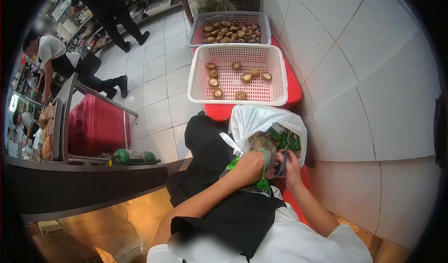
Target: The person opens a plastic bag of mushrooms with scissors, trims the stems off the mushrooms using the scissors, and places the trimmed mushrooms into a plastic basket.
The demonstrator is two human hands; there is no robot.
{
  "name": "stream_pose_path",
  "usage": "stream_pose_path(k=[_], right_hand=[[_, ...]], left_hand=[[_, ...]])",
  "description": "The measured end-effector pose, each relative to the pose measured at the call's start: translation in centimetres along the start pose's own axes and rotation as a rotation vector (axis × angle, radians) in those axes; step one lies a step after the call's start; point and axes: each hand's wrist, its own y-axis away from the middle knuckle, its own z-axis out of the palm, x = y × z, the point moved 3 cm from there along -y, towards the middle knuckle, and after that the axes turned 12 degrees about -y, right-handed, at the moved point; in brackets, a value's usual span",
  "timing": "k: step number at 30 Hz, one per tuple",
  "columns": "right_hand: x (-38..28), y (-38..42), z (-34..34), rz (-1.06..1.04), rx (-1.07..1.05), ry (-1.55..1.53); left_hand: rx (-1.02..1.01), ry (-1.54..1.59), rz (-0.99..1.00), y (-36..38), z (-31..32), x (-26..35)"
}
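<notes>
In the head view, the left grip (250, 167) is clenched on a clear plastic bag with green print (264, 184), held over the lap at the near edge of an opened white bag (245, 123). The right grip (292, 169) grasps the scissors (282, 166) by their dark handles, the blades pointing away from the body, over the mouth of the white bag. Inside that bag lie brown pieces and green packaging (294, 143), partly hidden by the hands. Just beyond it, a white basket (238, 101) rests on a red surface (293, 88) with nine mushrooms (246, 77) spread across its bottom. Behind it, a grey basket (192, 38) holds a heap of mushrooms. A green cylinder (135, 157) lies to the left, near a red bin (100, 127). Farther off, a person in dark clothes (105, 3) stands on the tiled floor (156, 76).
</notes>
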Motion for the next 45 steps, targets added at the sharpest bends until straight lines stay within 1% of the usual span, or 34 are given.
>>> stream_pose_path(k=[4, 6, 9, 10, 13, 16, 17, 19, 22, 25, 26, 29, 30, 33, 34, 36, 37, 39, 42, 45], right_hand=[[-0.2, 0.0, 1.1, 0.025, -0.064, 0.008], [-0.9, 0.3, 1.9, 0.040, -0.061, -0.039], [-0.8, -0.1, 2.1, 0.000, -0.088, -0.051], [-0.6, -0.1, 1.9, -0.010, -0.079, -0.048], [-0.1, -0.6, 1.2, -0.038, -0.062, -0.041], [0.1, -0.7, 1.0, -0.053, -0.044, -0.032], [0.0, -0.6, 1.0, -0.052, -0.026, -0.025], [0.0, -0.6, 1.1, -0.064, 0.013, -0.019], [0.5, -0.7, 1.0, -0.083, 0.063, -0.022], [0.9, -0.2, 1.3, -0.068, 0.085, -0.030], [1.1, -0.3, 1.3, -0.069, 0.085, -0.036], [1.6, -0.6, 0.8, -0.062, 0.049, 0.037], [1.5, -0.7, 0.4, -0.061, 0.034, 0.076], [1.0, -0.6, -0.4, -0.183, -0.026, 0.263], [0.7, -0.4, -0.8, -0.214, -0.015, 0.312], [-0.6, 0.5, -1.5, -0.278, 0.003, 0.413], [-1.2, 0.9, -1.5, -0.359, 0.009, 0.485], [-2.6, 2.1, -1.4, -0.520, 0.022, 0.626], [-5.4, 5.2, 1.2, -0.689, -0.083, 0.823], [-6.2, 6.3, 2.8, -0.766, -0.211, 0.994]], left_hand=[[-0.055, 0.072, -0.132, -0.4, -1.1, 0.5], [-0.051, 0.068, -0.157, -0.3, -1.0, 0.3], [-0.075, 0.074, -0.179, 0.0, 0.2, -0.4], [-0.088, 0.079, -0.183, 0.2, 0.8, -0.6], [-0.077, -0.039, -0.141, 0.8, 1.8, -0.8], [-0.098, -0.043, -0.137, 0.8, 2.0, -0.7], [-0.118, -0.019, -0.163, 0.8, 1.9, -0.8], [-0.159, 0.028, -0.215, 0.5, 0.6, -0.8], [-0.209, 0.105, -0.227, 0.5, -1.8, -0.7], [-0.084, 0.289, -0.225, 1.2, -3.7, -1.0], [-0.140, 0.274, -0.237, 1.4, -4.2, -1.2], [-0.062, 0.714, -0.395, 2.3, -4.8, -2.0], [-0.026, 0.869, -0.415, 2.5, -4.7, -2.3], [0.088, 1.329, -0.467, 2.9, -4.7, -3.9], [0.096, 1.315, -0.485, 3.0, -5.2, -4.0], [0.146, 1.425, -0.520, 2.5, -5.9, -3.8], [0.173, 1.481, -0.536, 2.4, -6.0, -3.8], [0.193, 1.456, -0.559, 2.0, -5.7, -3.8], [0.201, 1.391, -0.595, 1.1, -5.3, -3.7], [0.220, 1.311, -0.585, 0.1, -4.5, -3.6]])
